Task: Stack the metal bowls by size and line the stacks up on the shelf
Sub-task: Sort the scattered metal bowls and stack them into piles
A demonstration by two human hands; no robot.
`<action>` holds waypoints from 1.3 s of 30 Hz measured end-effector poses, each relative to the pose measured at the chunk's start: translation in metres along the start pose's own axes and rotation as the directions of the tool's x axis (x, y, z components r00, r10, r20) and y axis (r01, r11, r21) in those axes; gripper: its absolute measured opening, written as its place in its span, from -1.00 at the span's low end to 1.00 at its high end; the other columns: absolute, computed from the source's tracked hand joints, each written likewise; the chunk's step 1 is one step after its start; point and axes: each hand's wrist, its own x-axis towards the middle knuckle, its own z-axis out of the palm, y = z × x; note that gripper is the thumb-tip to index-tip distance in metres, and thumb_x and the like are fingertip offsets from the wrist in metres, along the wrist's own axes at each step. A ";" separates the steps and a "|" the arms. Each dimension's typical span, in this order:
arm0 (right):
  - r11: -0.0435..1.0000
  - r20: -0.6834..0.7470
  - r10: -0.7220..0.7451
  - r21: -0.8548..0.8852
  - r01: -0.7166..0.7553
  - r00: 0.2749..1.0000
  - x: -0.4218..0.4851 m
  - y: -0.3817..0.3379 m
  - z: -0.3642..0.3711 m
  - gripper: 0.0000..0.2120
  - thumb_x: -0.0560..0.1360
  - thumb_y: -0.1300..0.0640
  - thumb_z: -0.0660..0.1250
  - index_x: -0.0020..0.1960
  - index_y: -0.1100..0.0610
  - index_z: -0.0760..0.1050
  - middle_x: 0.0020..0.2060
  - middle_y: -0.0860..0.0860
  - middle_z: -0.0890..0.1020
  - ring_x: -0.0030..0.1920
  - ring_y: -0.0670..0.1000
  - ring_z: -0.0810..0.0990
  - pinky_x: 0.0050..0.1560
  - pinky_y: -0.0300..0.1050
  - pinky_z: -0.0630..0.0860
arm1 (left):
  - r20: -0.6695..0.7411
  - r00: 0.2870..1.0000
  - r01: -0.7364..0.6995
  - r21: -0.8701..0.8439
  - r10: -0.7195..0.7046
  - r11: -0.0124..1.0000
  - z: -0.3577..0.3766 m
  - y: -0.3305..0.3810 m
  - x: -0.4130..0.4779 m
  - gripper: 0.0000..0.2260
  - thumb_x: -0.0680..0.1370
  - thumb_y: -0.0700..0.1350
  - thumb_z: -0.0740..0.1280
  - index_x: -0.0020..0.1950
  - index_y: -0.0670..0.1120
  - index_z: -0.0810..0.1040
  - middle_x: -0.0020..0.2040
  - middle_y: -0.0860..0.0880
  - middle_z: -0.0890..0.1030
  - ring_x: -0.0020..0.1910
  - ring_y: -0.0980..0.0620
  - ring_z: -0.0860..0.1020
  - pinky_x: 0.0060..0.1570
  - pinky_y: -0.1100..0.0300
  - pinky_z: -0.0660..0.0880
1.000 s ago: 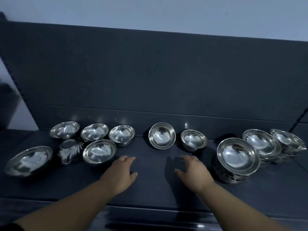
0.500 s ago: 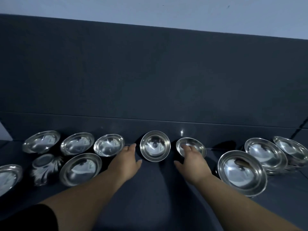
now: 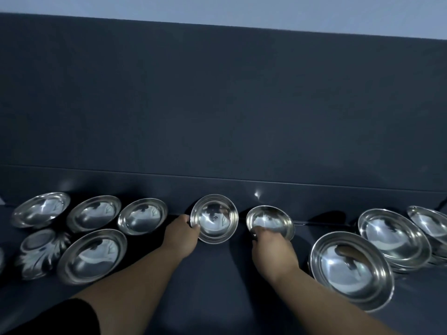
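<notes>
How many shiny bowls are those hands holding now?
2. The left hand pinches the tilted round silver steel bowl at centre; the right hand grips the near rim of the level round silver steel bowl beside it.

A single wide-angle head-worn view looks forward and down over the dark grey flat shelf (image 3: 217, 286), facing its dark upright back panel (image 3: 217, 105) with a slight tilt. It sits close: the person's forearms (image 3: 135, 281) enter from the bottom edge, and the shiny round metal bowls (image 3: 214, 218) span the lower frame.
</notes>
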 end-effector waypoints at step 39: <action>0.795 -0.230 -0.605 -0.120 0.594 0.763 -0.099 -0.133 0.029 -0.74 0.24 0.14 0.45 -0.14 -0.14 0.59 -0.33 -0.22 0.64 -0.28 -0.16 0.61 0.08 -0.28 0.30 | 0.360 0.872 0.477 -0.775 -0.330 0.415 -0.121 -0.140 -0.096 -0.63 0.60 0.08 0.22 0.26 -0.16 0.41 0.03 -0.30 0.57 -0.06 -0.17 0.63 -0.20 0.12 0.58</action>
